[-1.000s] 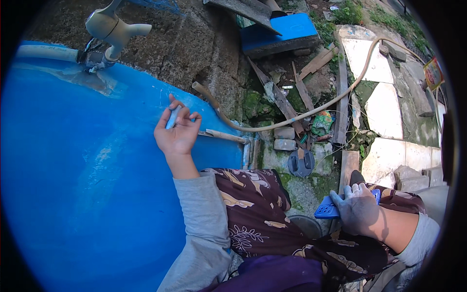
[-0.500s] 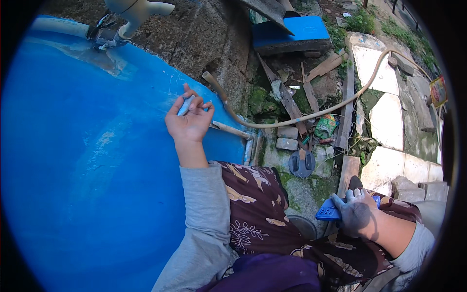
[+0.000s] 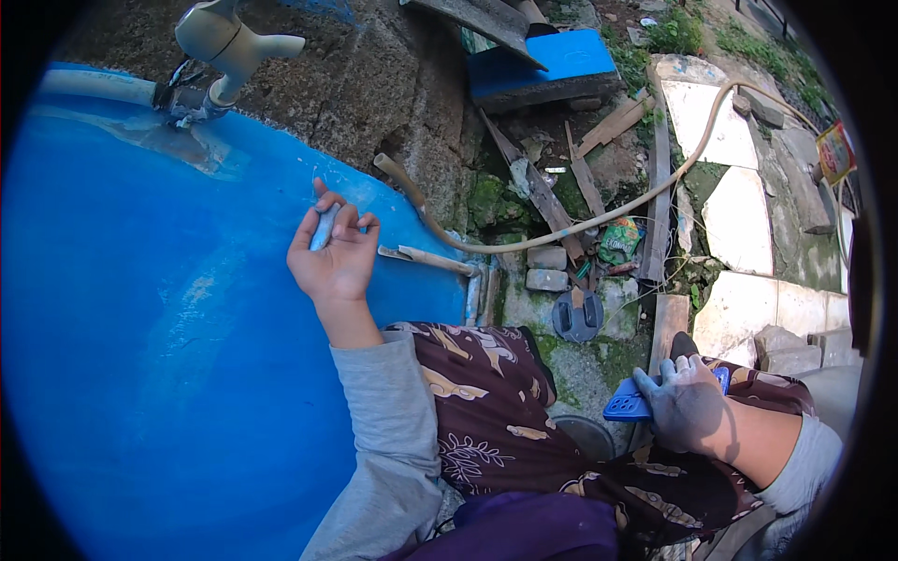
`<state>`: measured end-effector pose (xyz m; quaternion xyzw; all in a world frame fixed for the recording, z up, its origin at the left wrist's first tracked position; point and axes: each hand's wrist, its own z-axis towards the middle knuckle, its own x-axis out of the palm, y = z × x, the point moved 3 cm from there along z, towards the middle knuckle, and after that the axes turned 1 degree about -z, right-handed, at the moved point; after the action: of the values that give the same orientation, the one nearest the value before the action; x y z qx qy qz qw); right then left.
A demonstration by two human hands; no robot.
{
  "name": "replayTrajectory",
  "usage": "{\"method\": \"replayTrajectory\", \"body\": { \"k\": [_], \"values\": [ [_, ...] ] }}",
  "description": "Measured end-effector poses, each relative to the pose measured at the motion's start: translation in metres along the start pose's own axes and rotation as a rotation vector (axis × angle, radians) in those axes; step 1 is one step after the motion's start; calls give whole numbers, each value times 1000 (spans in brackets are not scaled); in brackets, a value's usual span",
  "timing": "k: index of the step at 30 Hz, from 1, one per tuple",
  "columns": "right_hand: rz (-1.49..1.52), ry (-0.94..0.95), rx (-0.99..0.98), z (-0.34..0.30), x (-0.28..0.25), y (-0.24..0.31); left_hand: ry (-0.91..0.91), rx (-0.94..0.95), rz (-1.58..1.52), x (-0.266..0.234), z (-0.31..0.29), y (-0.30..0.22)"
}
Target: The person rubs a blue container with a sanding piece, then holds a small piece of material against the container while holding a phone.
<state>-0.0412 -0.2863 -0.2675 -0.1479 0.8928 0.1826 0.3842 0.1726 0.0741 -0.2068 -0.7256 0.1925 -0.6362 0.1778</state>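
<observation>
My left hand (image 3: 339, 252), palm up with curled fingers, pinches a small pale-blue oblong piece (image 3: 325, 227) between thumb and fingers. It hovers over a broad blue-painted surface (image 3: 187, 355), close to its far edge. At the right, my right hand (image 3: 687, 407) is wrapped around a flat blue plastic piece with holes in one end (image 3: 627, 402). Grey-blue smears cover that hand's back and fingers. The middle of the blue piece is hidden under the palm, and it rests over my patterned brown clothing (image 3: 524, 411).
A beige hose (image 3: 599, 222) curves from the blue surface's edge to the far right. A tap (image 3: 234, 47) stands at the far left. Planks (image 3: 659, 187), bricks (image 3: 547, 268), a round grey lid-like thing (image 3: 577, 316) and white slabs (image 3: 739, 224) lie on the ground.
My left hand has shifted left and slightly nearer, still with the pale-blue piece. The view has tilted a little, showing more of the tap. My right hand keeps its hold.
</observation>
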Motion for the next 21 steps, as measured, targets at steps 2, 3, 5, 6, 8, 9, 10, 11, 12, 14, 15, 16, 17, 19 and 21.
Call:
{"method": "replayTrajectory", "body": {
  "k": [2,3,5,6,8,9,10,11,12,14,15,16,17,19,21],
  "values": [
    [-44,-100,-3,-2,1,-1,28,-7,-8,-2,3,3],
    [-42,-101,-6,-3,3,-1,-72,-82,-58,-9,7,9],
    [-62,-154,-22,-3,4,-3,-167,-150,-100,-10,10,13],
    [-60,-161,-30,0,3,-4,-145,-90,-47,-7,6,10],
    [-60,-74,-22,-7,4,-3,-107,-70,-23,-5,6,16],
    [-59,-69,-1,-11,4,-3,-39,-16,11,-2,7,14],
    [-62,-122,-3,-11,3,-2,19,56,62,1,3,8],
    [-67,-173,-2,-11,2,-1,38,51,34,3,1,6],
    [-66,-169,-2,-10,2,0,35,48,33,2,2,7],
    [-28,-130,14,-8,1,-1,-11,-102,-55,0,5,11],
    [-35,-126,13,-9,0,-1,-14,-99,-61,-1,6,13],
    [-43,-113,-14,-4,3,-2,-38,-60,23,-2,5,13],
    [-51,-100,-42,2,5,-4,-65,-21,109,-3,3,9],
    [-51,-92,-48,6,6,-3,6,-14,73,7,-2,4],
    [-54,-69,-12,-2,3,-1,89,-35,6,7,1,6]
  ]
}}
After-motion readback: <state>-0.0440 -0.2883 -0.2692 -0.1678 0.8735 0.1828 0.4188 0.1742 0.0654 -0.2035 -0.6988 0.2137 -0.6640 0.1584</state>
